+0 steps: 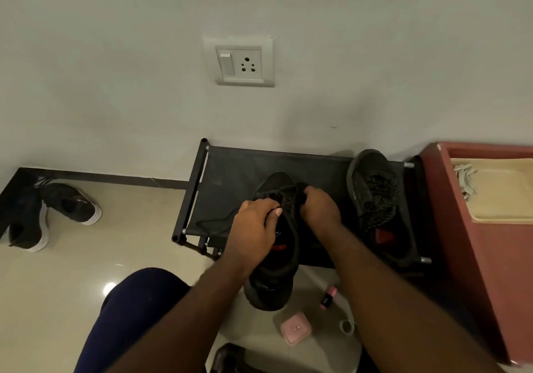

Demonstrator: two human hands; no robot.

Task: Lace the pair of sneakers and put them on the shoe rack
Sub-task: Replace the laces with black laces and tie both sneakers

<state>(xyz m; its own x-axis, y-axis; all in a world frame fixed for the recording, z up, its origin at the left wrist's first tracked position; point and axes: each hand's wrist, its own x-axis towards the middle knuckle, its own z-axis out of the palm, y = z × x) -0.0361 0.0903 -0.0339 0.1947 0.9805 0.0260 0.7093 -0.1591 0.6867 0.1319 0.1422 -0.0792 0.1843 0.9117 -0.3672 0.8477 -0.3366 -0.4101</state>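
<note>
A black sneaker (272, 280) lies in front of me, toe on the black fabric shoe rack (230, 170), heel toward me. My left hand (253, 228) pinches its black lace over the eyelets. My right hand (320, 208) grips the lace on the other side of the tongue. A loose lace end trails left across the rack top. The second black sneaker (375, 199), laced, lies on the rack's right end, toe toward the wall.
Another pair of dark sneakers with white soles (49, 214) lies on the tiled floor at left. A red-brown cabinet (484, 251) with a cream tray stands right. Small pink items (295, 328) lie on the floor near my knee (138, 300). A wall socket (240, 62) is above.
</note>
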